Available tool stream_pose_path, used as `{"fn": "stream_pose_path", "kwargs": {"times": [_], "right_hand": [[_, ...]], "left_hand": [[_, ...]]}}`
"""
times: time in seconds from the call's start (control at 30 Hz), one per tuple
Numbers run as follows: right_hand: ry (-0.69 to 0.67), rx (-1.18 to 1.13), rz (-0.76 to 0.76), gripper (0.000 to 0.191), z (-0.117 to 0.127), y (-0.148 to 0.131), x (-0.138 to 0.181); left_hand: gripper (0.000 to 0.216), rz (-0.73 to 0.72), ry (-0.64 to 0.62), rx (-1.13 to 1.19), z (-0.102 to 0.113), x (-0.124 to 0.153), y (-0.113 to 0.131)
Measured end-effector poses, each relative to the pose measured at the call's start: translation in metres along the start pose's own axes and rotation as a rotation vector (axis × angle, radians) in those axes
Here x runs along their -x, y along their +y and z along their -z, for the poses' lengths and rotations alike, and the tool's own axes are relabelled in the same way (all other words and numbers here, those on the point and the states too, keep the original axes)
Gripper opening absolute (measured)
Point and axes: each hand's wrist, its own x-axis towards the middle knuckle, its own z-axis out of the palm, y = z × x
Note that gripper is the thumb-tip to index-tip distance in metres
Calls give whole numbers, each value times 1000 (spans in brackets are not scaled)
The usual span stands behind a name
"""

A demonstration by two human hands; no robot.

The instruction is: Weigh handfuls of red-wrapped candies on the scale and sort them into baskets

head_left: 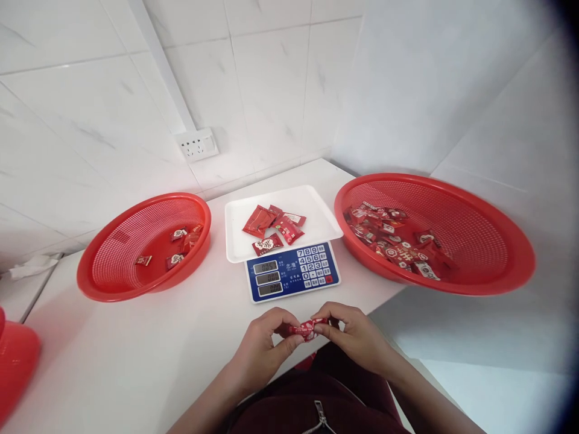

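I hold a red wrapped sweet between my two hands, in front of the scale and close to my body, at the near edge of the bench. The fingers of my left hand are narrowed to a pinch, thumb and forefinger on one end of the wrapper. The fingers of my right hand are closed in the same way on the other end, so the printed middle shows between them.

I judge it very light, with hardly any weight for my wrists to bear. The wrapper looks thin, crinkly and a little glossy, so I expect it to slide if my pinch is slack. The ends should be soft and fold easily; the fuller middle probably hides something firmer, though I cannot see inside. The ends are the sensible place to take hold: fingertip pressure is enough there, while a hard tug or twist could tear the film or pop a seal.

The flat packets on the white tray look floppier, and I would lift one by an edge. In the right-hand basket the wrapped pieces overlap, so there a single corner gives the cleanest grip.
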Motion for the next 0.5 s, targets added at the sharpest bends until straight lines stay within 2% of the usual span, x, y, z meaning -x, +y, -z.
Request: {"fn": "stream_pose_path", "kwargs": {"times": [0.3, 0.5], "right_hand": [[5, -46, -17, 22, 1, -1, 1], [-129, -26, -15, 23, 1, 1, -1]], "left_hand": [[10, 28, 77, 97, -3, -5, -7], [8, 16, 99, 93, -2, -5, -4]]}}
